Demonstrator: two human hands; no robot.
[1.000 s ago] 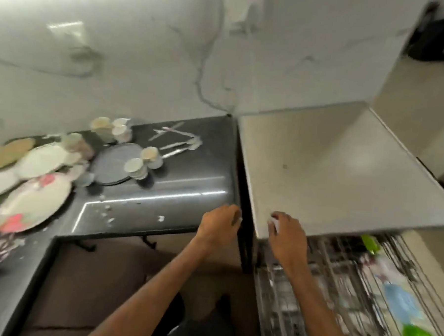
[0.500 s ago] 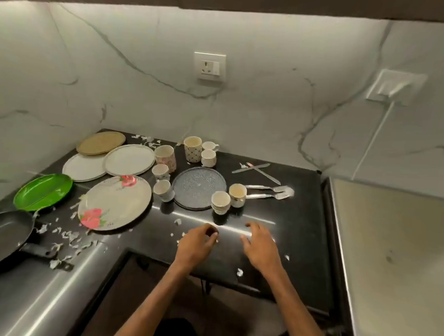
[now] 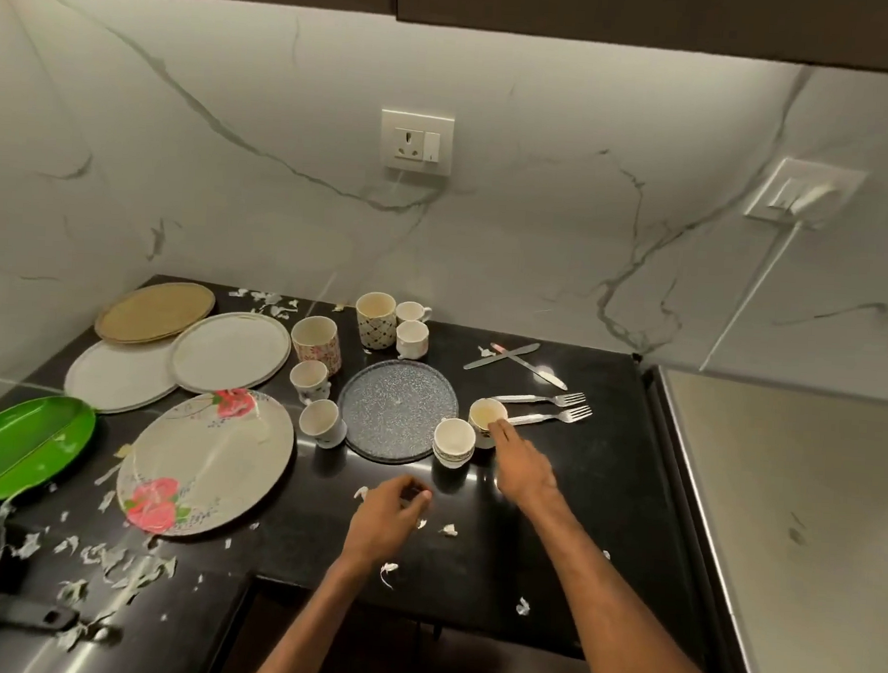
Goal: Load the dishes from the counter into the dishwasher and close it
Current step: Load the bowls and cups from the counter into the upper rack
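Near front edge of counter (image 3: 603, 499): left hand (image 3: 386, 518) loosely curled, empty, likely free for second pickup. Further in: right hand (image 3: 522, 469) stretched out, fingertips at rim of small cup (image 3: 484, 413), no grip yet. Beyond, plates (image 3: 230, 351), mugs (image 3: 376, 320), forks (image 3: 546, 408) all unloaded.

A big round white plate with pink flowers (image 3: 204, 460) lies flat on the black counter (image 3: 604, 473). Next to it lies a round grey speckled plate (image 3: 397, 411). Two small white cups (image 3: 454, 439) stand upright just by its right edge, near two shiny metal forks (image 3: 551, 418).
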